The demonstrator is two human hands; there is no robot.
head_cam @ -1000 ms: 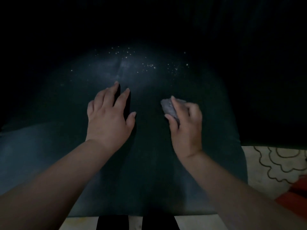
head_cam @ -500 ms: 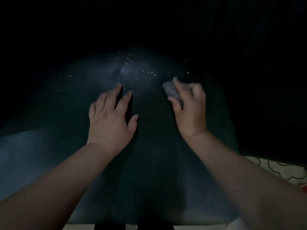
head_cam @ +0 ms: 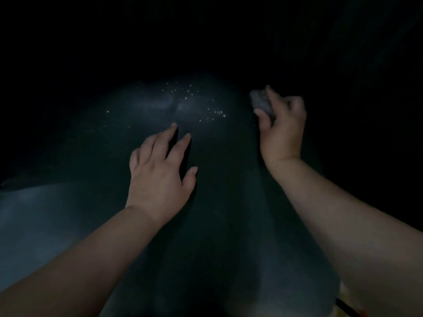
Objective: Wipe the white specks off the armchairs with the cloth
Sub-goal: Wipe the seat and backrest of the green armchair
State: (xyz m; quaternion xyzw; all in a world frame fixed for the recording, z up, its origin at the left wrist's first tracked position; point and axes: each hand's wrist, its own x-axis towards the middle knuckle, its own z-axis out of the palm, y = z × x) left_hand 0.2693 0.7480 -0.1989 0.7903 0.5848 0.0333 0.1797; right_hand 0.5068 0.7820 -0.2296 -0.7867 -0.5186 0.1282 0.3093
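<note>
A: Cloth (head_cam: 262, 104) — small grey wad, looks soft and light; right hand (head_cam: 282, 131) has it bunched in curled fingers, at the right of the specks (head_cam: 201, 104).

B: Grip point?

A: Mid-wad, leaving a face free. Left hand (head_cam: 160, 177) flat, fingers spread, resting on the armchair seat (head_cam: 217, 202), holding nothing.

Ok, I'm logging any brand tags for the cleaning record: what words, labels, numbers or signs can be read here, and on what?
None can be read.
The armchair shows only scattered white specks, no lettering.
The cloth gripped by the right hand shows no label.
The left hand carries nothing written.
</note>
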